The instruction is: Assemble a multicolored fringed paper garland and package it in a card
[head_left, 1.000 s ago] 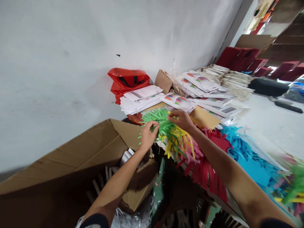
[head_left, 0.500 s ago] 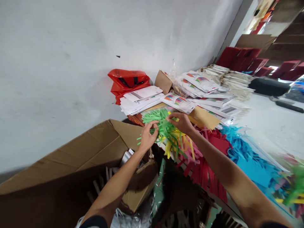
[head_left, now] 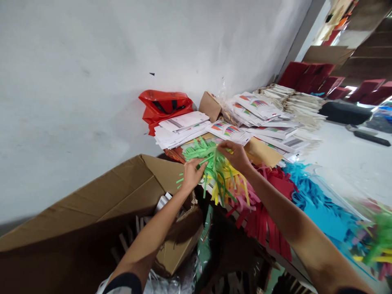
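Both my hands are at a bunch of green paper fringe near the table's front edge. My left hand is closed on the green fringe, its thumb and fingers pinching strips at the left side. To the right, my right hand pinches a few green strips between thumb and fingertips and holds them slightly raised. Yellow fringe lies just under the green, with pink fringe beside it. Red fringe hangs over the table edge beneath my right forearm.
Printed white packets and white sheets are piled behind, near an orange-red plastic bag. Blue fringe lies at right. A dark-handled tool rests on the white table. A large cardboard box stands open at lower left.
My right hand has risen slightly, lifting green strips upward from the bunch. My left hand has shifted slightly right and closed more tightly on the fringe.
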A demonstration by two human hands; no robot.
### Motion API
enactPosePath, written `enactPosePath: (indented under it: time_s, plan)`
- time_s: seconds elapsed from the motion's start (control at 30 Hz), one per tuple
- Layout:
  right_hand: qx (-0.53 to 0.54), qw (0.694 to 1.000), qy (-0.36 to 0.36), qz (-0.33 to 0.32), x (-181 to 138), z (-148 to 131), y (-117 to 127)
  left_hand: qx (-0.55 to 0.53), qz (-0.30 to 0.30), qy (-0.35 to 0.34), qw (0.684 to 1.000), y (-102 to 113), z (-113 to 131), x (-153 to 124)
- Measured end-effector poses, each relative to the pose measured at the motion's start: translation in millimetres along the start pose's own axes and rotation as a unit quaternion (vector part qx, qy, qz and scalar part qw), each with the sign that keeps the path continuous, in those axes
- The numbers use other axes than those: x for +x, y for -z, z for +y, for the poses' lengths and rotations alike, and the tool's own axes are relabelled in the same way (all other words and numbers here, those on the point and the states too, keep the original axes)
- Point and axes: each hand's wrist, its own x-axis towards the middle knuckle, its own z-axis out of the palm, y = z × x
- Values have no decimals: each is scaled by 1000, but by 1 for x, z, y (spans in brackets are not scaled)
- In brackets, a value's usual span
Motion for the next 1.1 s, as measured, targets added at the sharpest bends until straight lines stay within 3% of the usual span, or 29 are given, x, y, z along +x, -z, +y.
enactPosePath:
  time_s: [0.1, 0.17, 0.23, 0.37, 0.53, 0.7, 0.83, 0.97, 1.1]
  plan:
    - [51, 993, 0, 106, 11, -12, 11, -21, 24, 5, 999, 9, -1, 20]
    - [114, 976, -20, 185, 20, -20, 22, -41, 34, 2, 999, 19, 1, 37]
    - [201, 953, -42, 223, 28, -25, 35, -65, 35, -5, 997, 31, 6, 55]
    - [338, 915, -40, 215, 33, -32, 62, -110, 50, -10, 993, 57, 21, 85]
    - [367, 910, -6, 194, 15, -44, 82, -289, 97, 55, 951, 78, 44, 92]
    - [353, 911, -121, 175, -21, -61, 61, -322, 1, 119, 939, 77, 73, 73]
    - [383, 894, -204, 115, -57, -72, 31, -336, 29, 109, 935, 73, 90, 64]
    - [354, 909, -198, 95, -84, -80, 12, -305, 29, 102, 946, 71, 90, 56]
    - [276, 935, -171, 145, -89, -87, 12, -293, 4, 94, 952, 74, 88, 47]
